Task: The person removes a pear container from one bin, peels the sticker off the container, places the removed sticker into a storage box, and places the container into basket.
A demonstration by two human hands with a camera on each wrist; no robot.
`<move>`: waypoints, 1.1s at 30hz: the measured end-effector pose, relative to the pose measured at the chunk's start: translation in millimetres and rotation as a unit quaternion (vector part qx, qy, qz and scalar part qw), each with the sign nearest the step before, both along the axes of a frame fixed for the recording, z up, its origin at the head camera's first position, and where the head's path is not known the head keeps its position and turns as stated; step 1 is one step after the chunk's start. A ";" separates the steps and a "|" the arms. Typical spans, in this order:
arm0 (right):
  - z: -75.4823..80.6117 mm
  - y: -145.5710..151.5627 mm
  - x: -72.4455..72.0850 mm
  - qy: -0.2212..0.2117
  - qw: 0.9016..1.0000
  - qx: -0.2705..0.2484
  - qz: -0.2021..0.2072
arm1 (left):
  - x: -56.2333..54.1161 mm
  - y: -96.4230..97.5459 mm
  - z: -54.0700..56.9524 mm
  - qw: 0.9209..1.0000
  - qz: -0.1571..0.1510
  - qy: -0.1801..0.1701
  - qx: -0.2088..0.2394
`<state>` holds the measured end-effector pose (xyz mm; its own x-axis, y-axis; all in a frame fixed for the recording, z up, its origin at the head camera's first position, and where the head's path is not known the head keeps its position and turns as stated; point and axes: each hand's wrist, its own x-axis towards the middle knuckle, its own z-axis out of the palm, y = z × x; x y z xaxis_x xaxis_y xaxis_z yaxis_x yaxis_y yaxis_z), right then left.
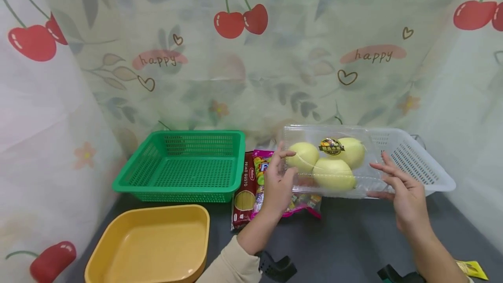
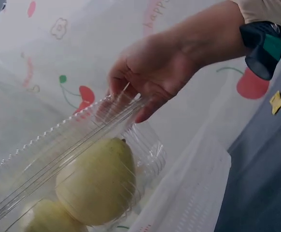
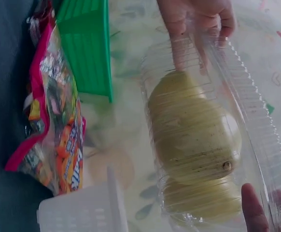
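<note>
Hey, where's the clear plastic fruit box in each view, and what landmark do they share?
Head: the clear plastic fruit box is right of centre, between the left hand and right hand.
Left wrist: lower left, slanting.
Right wrist: right half, reaching the bottom edge.
Shared landmark: the white basket, at right in head, bottom centre-right in left wrist, bottom left in right wrist.

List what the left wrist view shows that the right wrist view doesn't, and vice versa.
Left wrist only: the small yellow packet on the dark tabletop, and the dark wrist device by the sleeve.

Right wrist only: the green basket and the colourful bag with pink edging.

Both: the clear container with pale yellow-green fruit inside, part of the white basket, the printed backdrop, the tabletop, and parts of the left hand and right hand.
</note>
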<state>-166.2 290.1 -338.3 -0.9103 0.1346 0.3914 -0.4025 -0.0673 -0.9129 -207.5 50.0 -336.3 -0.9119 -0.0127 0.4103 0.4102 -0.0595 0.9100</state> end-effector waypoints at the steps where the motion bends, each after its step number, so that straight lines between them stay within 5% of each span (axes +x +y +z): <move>1: 0.2 -3.4 1.3 0.001 1.000 0.002 -0.006 | 1.9 -2.2 0.4 1.000 0.000 0.001 0.011; 10: 1.7 -31.8 15.0 0.023 0.997 0.039 -0.069 | 22.8 -21.1 -3.6 0.998 0.014 0.050 0.024; 14: -0.5 -45.5 22.3 0.061 0.990 0.094 -0.084 | 28.6 -33.8 -6.3 0.997 0.003 0.060 0.054; 18: -8.0 -56.1 32.0 0.091 0.979 0.158 -0.095 | 36.3 -47.4 -9.0 0.997 0.019 0.061 0.031; 27: -26.2 -69.7 48.0 0.086 0.978 0.175 -0.073 | 52.6 -70.8 -15.6 0.994 0.037 0.100 -0.030; 33: -32.7 -76.0 56.9 0.103 0.981 0.158 -0.041 | 60.9 -83.5 -24.0 0.984 0.053 0.157 -0.062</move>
<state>-109.2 214.1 -371.0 -0.7992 0.0464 0.5993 -0.5723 0.2459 -0.7823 -146.7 -33.5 -360.3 -0.7356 -0.0332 0.6766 0.6710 0.1014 0.7345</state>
